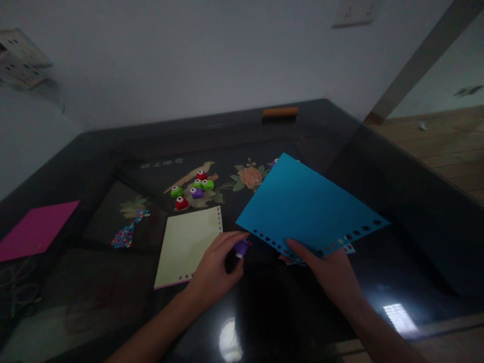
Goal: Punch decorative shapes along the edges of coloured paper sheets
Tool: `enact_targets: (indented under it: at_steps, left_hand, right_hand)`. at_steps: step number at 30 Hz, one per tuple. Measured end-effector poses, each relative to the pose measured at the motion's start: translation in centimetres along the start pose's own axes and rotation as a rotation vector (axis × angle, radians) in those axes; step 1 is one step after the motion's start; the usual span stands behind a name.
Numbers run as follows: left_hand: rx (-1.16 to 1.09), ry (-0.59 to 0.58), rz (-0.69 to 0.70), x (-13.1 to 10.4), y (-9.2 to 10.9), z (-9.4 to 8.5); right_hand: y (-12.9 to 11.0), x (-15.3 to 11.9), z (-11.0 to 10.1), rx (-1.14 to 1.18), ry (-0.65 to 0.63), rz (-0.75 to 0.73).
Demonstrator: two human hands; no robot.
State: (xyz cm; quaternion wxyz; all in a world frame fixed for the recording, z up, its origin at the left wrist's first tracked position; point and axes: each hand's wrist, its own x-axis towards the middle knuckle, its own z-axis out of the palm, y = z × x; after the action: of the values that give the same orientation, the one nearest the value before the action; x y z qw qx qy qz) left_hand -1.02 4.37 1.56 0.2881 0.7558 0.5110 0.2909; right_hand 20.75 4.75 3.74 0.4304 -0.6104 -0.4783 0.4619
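My left hand (217, 264) pinches a small purple craft paper punch (242, 247) between thumb and fingers, just above the dark table. A blue sheet of paper (302, 201) is gripped near its lower corner by my right hand (330, 269), thumb on top. Small shaped holes run along the two near edges of this sheet, which is tilted. Beneath my left hand lies a pale yellow sheet (191, 242) with holes along its right and bottom edges. Some white and pinkish scraps show under the blue paper, partly hidden.
Several red, green and purple punches (196, 192) cluster behind the yellow sheet. Colourful confetti (124, 236) is piled at left, near a magenta sheet (38, 227) and scissors (20, 290). A brown roll (280, 112) lies by the wall. The glossy dark table (223, 138) has printed flowers.
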Motion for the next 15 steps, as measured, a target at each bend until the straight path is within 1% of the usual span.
enact_targets:
  at_steps: [2, 4, 7, 11, 15]
  left_hand:
    - [0.022, 0.001, 0.02, -0.06, -0.21, 0.1]
    - [0.035, -0.01, 0.029, -0.09, -0.35, 0.18]
    - [0.047, -0.026, 0.034, -0.09, -0.43, 0.24]
    - [0.049, -0.019, 0.035, -0.03, -0.34, 0.16]
    - [0.026, -0.024, 0.026, 0.08, -0.11, -0.14]
  right_hand:
    - [0.06, 0.15, -0.26, -0.034, -0.047, -0.014]
    - [0.13, 0.25, -0.42, -0.066, -0.067, -0.019]
    - [0.31, 0.3, -0.52, -0.12, -0.045, -0.039]
    - [0.63, 0.27, -0.57, -0.171, 0.005, -0.082]
    - [0.64, 0.28, -0.57, -0.152, -0.003, -0.079]
